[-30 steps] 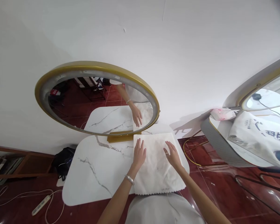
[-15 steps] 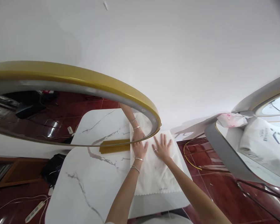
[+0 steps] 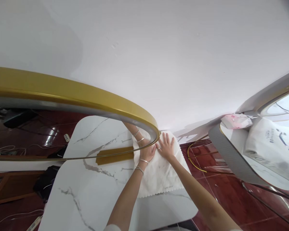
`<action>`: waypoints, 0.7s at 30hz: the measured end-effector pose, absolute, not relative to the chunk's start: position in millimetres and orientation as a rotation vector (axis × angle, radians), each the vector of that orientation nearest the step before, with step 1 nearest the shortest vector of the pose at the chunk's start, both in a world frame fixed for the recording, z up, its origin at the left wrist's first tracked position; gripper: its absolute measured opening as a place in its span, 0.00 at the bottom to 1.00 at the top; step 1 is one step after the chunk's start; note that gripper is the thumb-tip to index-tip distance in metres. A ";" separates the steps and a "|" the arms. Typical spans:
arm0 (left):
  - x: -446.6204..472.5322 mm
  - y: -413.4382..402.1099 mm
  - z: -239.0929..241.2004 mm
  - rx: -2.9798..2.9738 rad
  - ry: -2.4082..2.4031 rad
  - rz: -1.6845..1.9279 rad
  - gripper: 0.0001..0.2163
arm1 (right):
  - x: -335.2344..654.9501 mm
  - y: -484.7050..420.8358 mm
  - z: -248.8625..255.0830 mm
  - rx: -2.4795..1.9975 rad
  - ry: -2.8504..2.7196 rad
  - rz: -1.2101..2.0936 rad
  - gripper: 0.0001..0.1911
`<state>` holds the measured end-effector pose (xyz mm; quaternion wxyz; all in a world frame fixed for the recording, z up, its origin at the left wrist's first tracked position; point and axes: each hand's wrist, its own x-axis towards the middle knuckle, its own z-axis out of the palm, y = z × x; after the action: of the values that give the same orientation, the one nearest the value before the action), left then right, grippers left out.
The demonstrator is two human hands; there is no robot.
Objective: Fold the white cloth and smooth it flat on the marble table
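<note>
I saw a plain white wall (image 3: 183, 48) filling the upper frame. A gold-rimmed round mirror (image 3: 74, 93) swept across the left, standing on a white marble desk (image 3: 86, 192). Glossy dark red floor tiles (image 3: 219, 173) showed at lower right, beside a second desk (image 3: 228, 154) carrying a white bag (image 3: 267, 144).

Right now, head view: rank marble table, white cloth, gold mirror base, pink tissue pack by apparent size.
1. marble table
2. white cloth
3. gold mirror base, pink tissue pack: look alike, not ranked.

Bright, evenly lit; soft shadow on the wall (image 3: 173, 57) at centre right; heavy fisheye bending toward frame edges.
</note>
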<state>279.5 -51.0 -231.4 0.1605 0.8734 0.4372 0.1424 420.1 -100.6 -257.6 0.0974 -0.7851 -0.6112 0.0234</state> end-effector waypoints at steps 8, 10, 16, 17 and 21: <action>245.8 -141.9 -241.9 2.665 1.302 0.471 0.20 | 407.9 -215.2 -252.8 -2.216 -1.871 -0.070 0.30; 230.0 -177.2 -244.7 2.647 1.324 0.474 0.20 | 398.7 -256.2 -253.2 -2.202 -1.879 -0.072 0.33; 214.4 -218.8 -238.5 2.579 1.385 0.382 0.32 | 392.4 -287.8 -251.1 -2.202 -1.928 -0.075 0.34; 219.4 -209.8 -237.6 2.578 1.382 0.393 0.33 | 396.5 -277.1 -251.1 -2.212 -1.921 -0.077 0.33; 250.7 -146.2 -236.2 2.580 1.365 0.419 0.30 | 424.2 -212.9 -252.1 -2.276 -1.885 -0.068 0.28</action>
<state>250.7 -146.2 -236.2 0.0962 0.8709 0.4607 0.1414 424.2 -212.9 -252.1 0.0926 -0.7668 -0.6348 -0.0228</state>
